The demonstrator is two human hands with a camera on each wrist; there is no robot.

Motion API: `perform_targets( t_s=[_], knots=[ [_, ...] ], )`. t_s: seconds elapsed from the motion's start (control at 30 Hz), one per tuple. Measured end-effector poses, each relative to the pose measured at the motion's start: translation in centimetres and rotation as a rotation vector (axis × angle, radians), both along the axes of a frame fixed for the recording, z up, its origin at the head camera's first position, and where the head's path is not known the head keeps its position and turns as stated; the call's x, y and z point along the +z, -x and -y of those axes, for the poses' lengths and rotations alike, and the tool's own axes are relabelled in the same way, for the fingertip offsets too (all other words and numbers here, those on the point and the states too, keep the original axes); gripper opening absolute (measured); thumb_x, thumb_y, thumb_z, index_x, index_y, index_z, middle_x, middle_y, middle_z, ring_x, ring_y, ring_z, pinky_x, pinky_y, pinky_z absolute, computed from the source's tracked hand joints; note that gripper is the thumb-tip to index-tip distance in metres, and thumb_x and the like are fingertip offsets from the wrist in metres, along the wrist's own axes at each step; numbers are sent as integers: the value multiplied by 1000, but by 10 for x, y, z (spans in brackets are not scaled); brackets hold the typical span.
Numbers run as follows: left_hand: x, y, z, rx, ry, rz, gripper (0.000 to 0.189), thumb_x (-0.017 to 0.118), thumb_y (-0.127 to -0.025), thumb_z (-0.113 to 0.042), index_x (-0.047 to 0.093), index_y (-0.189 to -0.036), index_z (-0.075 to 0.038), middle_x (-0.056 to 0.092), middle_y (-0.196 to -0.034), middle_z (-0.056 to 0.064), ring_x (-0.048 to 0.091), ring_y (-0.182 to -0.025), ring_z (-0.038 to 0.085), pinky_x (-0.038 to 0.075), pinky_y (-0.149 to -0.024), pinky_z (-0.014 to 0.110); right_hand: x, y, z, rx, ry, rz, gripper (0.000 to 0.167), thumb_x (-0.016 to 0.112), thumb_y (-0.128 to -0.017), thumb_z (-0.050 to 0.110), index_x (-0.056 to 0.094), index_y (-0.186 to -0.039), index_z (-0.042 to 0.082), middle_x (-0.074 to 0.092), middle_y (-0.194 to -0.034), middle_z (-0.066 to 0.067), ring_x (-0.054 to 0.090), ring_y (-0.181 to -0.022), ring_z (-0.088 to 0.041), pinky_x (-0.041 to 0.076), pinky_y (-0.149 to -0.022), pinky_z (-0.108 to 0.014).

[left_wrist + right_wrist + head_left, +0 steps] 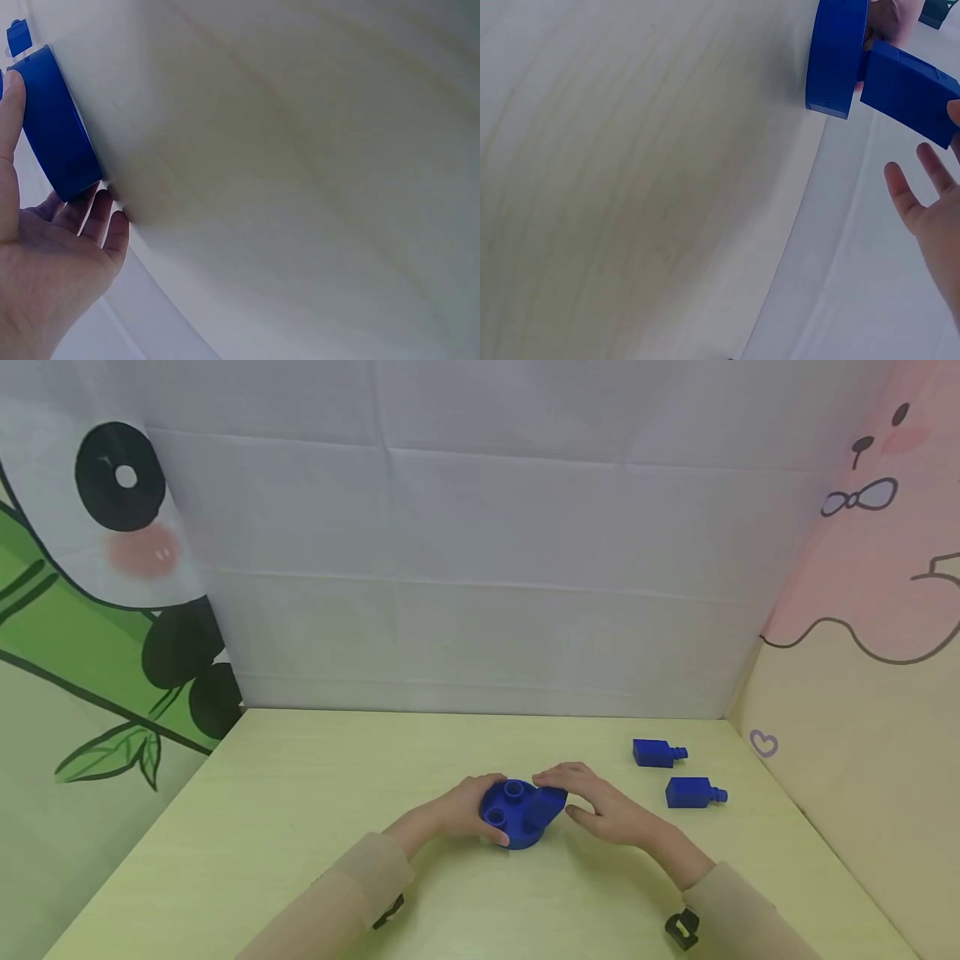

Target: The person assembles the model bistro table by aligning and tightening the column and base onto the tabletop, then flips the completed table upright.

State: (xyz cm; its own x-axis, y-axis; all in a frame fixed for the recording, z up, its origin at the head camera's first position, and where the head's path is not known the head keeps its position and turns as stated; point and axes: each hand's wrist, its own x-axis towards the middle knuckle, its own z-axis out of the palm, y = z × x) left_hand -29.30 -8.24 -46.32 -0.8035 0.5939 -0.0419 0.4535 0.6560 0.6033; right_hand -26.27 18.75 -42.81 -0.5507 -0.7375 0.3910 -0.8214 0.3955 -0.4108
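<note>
A blue round base (517,835) with raised round sockets on its top sits on the table. My left hand (467,806) grips its left side, thumb at the near rim and fingers round the far side. A blue rectangular block (546,807) stands tilted on the right part of the base, its lower end at the base's top face. My right hand (606,804) holds the block's upper end; in the right wrist view a fingertip lies on that end of the block (911,94), while two other fingers (904,196) are spread away from it.
Two more blue blocks with ridged, screw-like ends, a farther one (654,753) and a nearer one (688,792), lie at the right of the pale table (360,752). A white sheet (480,610) hangs behind, with painted panels on both sides.
</note>
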Motion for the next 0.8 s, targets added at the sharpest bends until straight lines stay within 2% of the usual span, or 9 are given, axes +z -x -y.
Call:
perform_targets(
  t_s=[0.3,0.6,0.8],
  knots=[
    [-3,2,0,-2,1,-6,95,83,-68,-44,36,-141,-5,48,-137,13,44,-126,30,37,-103,46,-3,2,1,-13,6,-24,44,58,-86,-4,57,-127,11,56,-131,0,45,-123,-21,40,-98,-48],
    [-2,0,-1,5,-3,3,93,82,-70,-42,35,-142,-5,46,-138,15,43,-127,32,36,-103,48,-3,2,6,-96,-27,11,37,64,-88,13,60,-125,15,57,-125,4,47,-118,-16,44,-95,-44],
    [-3,1,-1,-1,7,-10,93,82,-70,-43,35,-142,-5,47,-137,14,43,-126,31,37,-103,47,-4,-1,12,-177,-25,0,35,69,-86,30,63,-119,20,60,-108,10,53,-104,-14,47,-89,-37]
  ],
)
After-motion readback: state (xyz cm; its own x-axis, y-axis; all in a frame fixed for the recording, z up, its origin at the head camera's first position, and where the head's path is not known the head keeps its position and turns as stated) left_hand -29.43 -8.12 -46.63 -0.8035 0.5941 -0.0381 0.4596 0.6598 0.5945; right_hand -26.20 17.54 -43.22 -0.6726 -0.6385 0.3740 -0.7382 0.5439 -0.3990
